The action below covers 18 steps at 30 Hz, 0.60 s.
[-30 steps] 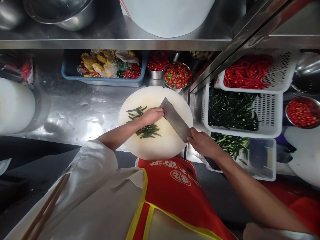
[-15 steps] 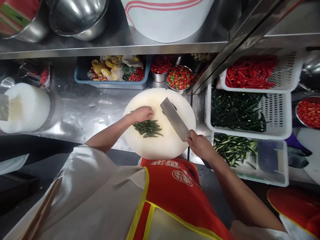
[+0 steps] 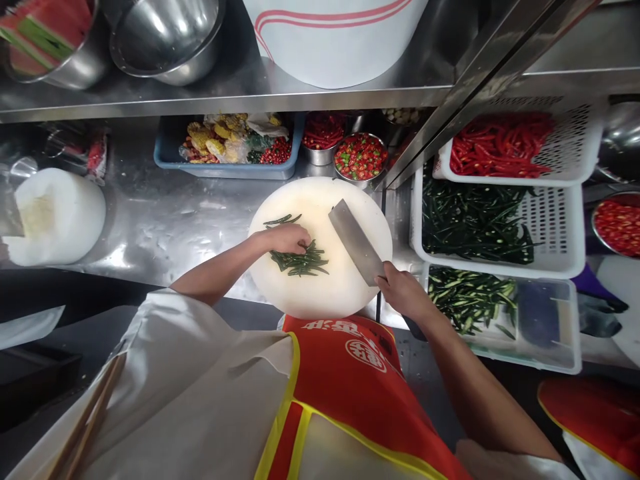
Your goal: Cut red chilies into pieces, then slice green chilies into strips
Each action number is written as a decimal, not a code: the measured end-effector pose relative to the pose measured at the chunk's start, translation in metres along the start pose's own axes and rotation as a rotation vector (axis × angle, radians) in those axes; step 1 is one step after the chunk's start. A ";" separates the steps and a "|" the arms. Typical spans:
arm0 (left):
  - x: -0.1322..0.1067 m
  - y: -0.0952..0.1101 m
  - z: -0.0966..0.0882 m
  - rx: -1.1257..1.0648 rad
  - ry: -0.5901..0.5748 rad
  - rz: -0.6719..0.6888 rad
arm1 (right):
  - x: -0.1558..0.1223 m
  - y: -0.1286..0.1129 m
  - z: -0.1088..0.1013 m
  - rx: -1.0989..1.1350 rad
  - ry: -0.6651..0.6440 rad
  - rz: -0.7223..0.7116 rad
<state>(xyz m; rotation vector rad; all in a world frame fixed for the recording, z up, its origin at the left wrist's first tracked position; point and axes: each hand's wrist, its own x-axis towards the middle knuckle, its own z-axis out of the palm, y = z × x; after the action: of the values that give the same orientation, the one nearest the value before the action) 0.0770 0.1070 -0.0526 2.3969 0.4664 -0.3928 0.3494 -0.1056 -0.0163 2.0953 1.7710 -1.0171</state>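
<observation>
On the round white chopping board lies a pile of slim dark green chilies. My left hand is curled over the upper edge of this pile, its fingers closed on some of the chilies; their tips are partly hidden. Just above that hand, a few separate green chilies rest on the board. My right hand grips the handle of a cleaver. The wide blade slants over the right side of the board, apart from the chilies.
To the right stand a basket of red chilies, a basket of dark green chilies and a clear tub of cut green pieces. Behind the board are a blue bin, a bowl of chopped chilies and a steel shelf.
My left hand has moved down onto the pile, and a few chilies now show above it. The cleaver has shifted slightly right and down, still in my right hand.
</observation>
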 end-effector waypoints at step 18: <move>0.062 0.041 0.000 -1.259 0.501 -0.734 | 0.000 -0.001 0.002 0.000 -0.002 0.009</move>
<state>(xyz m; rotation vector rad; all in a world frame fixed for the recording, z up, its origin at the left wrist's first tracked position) 0.1493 0.0916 -0.0550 1.0048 1.3342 0.2082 0.3478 -0.1059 -0.0175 2.0998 1.7596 -1.0168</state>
